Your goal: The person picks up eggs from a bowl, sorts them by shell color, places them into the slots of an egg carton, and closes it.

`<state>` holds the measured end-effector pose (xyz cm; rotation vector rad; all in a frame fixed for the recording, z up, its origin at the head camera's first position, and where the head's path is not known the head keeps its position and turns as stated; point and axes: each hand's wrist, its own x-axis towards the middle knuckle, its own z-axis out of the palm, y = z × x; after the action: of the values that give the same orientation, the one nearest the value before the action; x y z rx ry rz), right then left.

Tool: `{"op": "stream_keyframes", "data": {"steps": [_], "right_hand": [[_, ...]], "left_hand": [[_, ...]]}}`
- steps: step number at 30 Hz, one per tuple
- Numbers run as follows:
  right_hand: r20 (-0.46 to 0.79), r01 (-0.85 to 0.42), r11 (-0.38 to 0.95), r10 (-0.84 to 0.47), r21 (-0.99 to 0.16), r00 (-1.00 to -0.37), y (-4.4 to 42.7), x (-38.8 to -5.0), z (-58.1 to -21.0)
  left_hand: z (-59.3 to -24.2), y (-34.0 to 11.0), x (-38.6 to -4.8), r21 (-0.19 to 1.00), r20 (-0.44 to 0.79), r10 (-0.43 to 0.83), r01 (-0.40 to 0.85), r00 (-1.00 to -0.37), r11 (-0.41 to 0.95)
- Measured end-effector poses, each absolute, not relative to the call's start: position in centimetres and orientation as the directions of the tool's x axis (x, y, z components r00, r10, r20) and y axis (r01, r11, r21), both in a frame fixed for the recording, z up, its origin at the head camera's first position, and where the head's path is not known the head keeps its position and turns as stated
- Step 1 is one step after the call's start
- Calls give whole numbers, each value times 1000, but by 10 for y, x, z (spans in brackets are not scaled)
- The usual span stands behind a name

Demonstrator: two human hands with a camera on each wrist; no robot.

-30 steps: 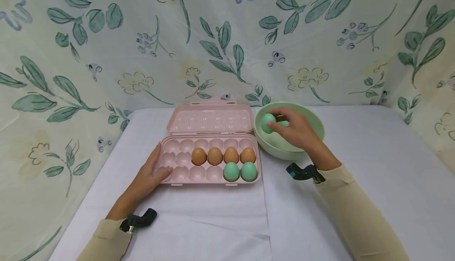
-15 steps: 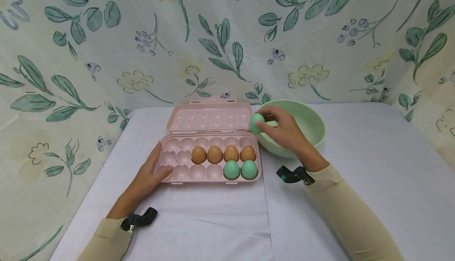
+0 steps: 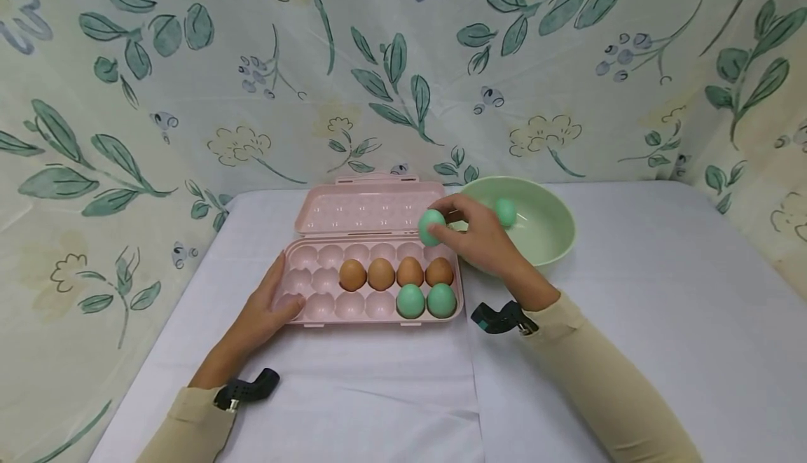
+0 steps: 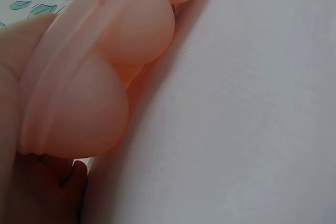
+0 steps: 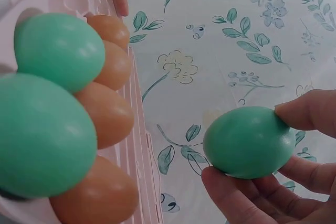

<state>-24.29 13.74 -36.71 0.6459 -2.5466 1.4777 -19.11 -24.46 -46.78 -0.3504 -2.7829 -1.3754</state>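
Note:
My right hand (image 3: 476, 235) pinches a green egg (image 3: 431, 227) above the back right part of the pink egg carton (image 3: 321, 307); the right wrist view shows this green egg (image 5: 249, 142) between thumb and fingertips. Several brown eggs (image 3: 381, 275) sit in the middle row towards the right, and two green eggs (image 3: 411, 302) fill the right end of the front row. With its thumb over the front rim, my left hand (image 3: 261, 312) grips the carton's left end. Close up in the left wrist view are the carton's rounded cups (image 4: 86, 108).
A light green bowl (image 3: 548, 228) stands right of the carton, behind my right forearm, with another green egg (image 3: 506, 212) inside. The carton's lid (image 3: 372, 209) lies open at the back. White cloth (image 3: 353, 393) covers the table, and a leaf-patterned curtain (image 3: 403, 155) hangs behind.
My right hand has moved left from over the bowl to over the carton, carrying the green egg. The egg left in the bowl now shows plainly. My left hand has stayed put.

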Motion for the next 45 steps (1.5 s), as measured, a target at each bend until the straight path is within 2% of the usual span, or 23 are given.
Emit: {"op": "stream_keyframes", "data": {"steps": [20,33,45], "right_hand": [[300,-456,385,-399,-802,-866,97,-236,-368],[253,-411,349,-418,-842,-873,86,-231,-368],[235,-420,390,-439,-819,-867,84,-227,-373]], "left_hand": [[-468,-248,-187,785,52,151,134,-987,605],[-467,-247,-189,795,51,161,138,-986,591],[-465,-245,-189,799,58,172,149,-983,583]]}}
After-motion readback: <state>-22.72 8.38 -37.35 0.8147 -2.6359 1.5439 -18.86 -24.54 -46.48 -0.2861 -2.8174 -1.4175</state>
